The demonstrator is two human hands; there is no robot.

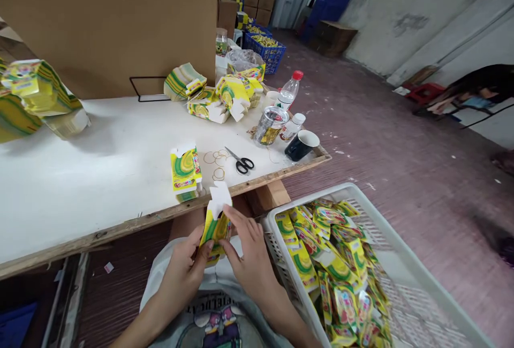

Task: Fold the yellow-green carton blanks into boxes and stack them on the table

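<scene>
I hold a little box (pixel 214 228) in both hands, low over my lap, just near the table's (pixel 100 166) edge. My left hand (pixel 182 267) wraps around its left side, thumb on the front. My right hand (pixel 249 254) pinches the right side with its fingertips. I think two hands keep it from bending, because it is thin card and soft to squeeze. Its white flap (pixel 220 198) stands up, so the top is open.

The box is yellow and green with swirly stripes, and it looks smooth and a bit shiny.

A white plastic basket (pixel 309 198) with holes in its walls sits close on my right. It is full of flat, shiny packets (pixel 333 262) in the same colours, near enough for my right hand to reach, I think.

Another box (pixel 185 168) stands upright on the table, near the edge. Just right of it lie thin rubber bands (pixel 217 158) and black scissors (pixel 241 161). Farther away is a pile of folded boxes (pixel 225 96), with a clear jar (pixel 271 125) and a dark cup (pixel 302 144) at the right end.
</scene>
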